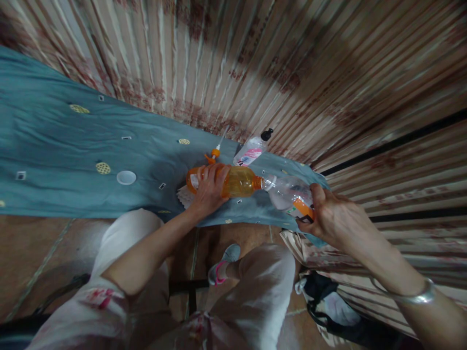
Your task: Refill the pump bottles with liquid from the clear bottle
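My left hand (209, 188) is wrapped round an orange bottle (239, 182) of amber liquid, tipped on its side with the neck pointing right. Its mouth meets, or nearly meets, the mouth of a clear plastic bottle (288, 191) with an orange patch on its label. My right hand (326, 216) grips that clear bottle near its base, also lying almost level. Behind the orange bottle lies an orange pump top (214, 154) with a clear tube. Whether liquid is passing between the two mouths I cannot tell.
A clear pump bottle (251, 149) with a black top and pink label leans at the back. A white round lid (126, 178) and a pale folded cloth (185, 197) lie on the teal cloth (65, 160). Pleated curtains (204, 63) border the back and right; a dark bag (328, 301) is below right.
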The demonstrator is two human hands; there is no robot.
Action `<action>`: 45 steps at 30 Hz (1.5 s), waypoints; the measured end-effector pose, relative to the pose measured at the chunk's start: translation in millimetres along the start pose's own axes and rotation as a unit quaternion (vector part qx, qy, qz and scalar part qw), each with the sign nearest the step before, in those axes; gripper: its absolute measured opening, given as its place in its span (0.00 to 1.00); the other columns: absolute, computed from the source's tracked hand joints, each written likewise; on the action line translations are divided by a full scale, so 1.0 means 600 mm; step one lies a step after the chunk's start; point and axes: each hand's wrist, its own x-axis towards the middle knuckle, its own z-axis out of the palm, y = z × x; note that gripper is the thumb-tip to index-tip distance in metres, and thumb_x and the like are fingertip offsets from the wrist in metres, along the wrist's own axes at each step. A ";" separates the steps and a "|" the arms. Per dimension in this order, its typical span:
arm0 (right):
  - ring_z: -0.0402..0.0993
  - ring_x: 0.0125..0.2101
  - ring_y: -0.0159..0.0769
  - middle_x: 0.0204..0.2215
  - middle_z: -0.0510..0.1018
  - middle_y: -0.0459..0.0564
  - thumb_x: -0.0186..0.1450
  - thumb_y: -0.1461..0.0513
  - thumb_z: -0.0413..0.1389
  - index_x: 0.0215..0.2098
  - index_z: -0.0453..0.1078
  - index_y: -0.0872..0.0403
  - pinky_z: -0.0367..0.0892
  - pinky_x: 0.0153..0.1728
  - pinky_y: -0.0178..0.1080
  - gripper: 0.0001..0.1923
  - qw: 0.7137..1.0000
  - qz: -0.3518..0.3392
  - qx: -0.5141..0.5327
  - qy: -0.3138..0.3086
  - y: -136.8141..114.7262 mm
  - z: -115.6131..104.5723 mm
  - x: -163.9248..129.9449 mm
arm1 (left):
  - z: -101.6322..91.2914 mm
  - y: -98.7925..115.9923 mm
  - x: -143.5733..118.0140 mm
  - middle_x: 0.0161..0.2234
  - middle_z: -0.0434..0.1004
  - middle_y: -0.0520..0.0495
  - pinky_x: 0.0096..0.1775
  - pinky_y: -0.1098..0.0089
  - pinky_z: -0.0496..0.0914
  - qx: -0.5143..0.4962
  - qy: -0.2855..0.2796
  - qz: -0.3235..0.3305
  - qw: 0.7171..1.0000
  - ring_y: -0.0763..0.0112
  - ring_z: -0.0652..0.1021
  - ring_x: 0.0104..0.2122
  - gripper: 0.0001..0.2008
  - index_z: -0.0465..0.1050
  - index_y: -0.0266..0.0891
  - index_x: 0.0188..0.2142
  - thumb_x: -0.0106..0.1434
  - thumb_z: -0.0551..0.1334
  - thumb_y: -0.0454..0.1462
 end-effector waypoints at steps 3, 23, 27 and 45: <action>0.77 0.27 0.46 0.30 0.78 0.56 0.61 0.53 0.61 0.46 0.62 0.60 0.61 0.27 0.39 0.23 1.000 -0.001 -0.003 0.006 0.000 0.001 -0.001 | -0.001 0.001 0.000 0.57 0.69 0.34 0.57 0.47 0.61 0.000 -0.002 -0.002 1.000 0.46 0.71 0.56 0.40 0.55 0.40 0.63 0.54 0.69 0.39; 0.74 0.27 0.44 0.29 0.77 0.57 0.60 0.53 0.60 0.46 0.61 0.60 0.56 0.27 0.39 0.24 1.000 -0.003 -0.003 0.010 0.000 0.001 -0.002 | -0.005 0.003 0.002 0.57 0.69 0.33 0.58 0.47 0.62 0.004 -0.014 -0.004 1.000 0.45 0.71 0.56 0.39 0.56 0.38 0.63 0.54 0.69 0.39; 0.74 0.26 0.45 0.27 0.76 0.55 0.61 0.52 0.60 0.46 0.61 0.61 0.55 0.26 0.38 0.24 1.000 -0.006 -0.009 0.005 0.000 0.000 -0.002 | -0.005 0.002 0.001 0.58 0.69 0.34 0.58 0.47 0.62 0.002 -0.012 -0.002 1.000 0.46 0.71 0.57 0.39 0.55 0.39 0.63 0.55 0.69 0.40; 0.76 0.27 0.44 0.29 0.77 0.55 0.62 0.53 0.60 0.45 0.61 0.59 0.55 0.26 0.38 0.23 1.000 -0.001 -0.007 0.008 0.001 0.002 -0.003 | -0.003 0.002 0.002 0.58 0.69 0.35 0.57 0.48 0.62 0.005 -0.013 -0.006 1.000 0.45 0.71 0.56 0.38 0.56 0.41 0.63 0.54 0.68 0.37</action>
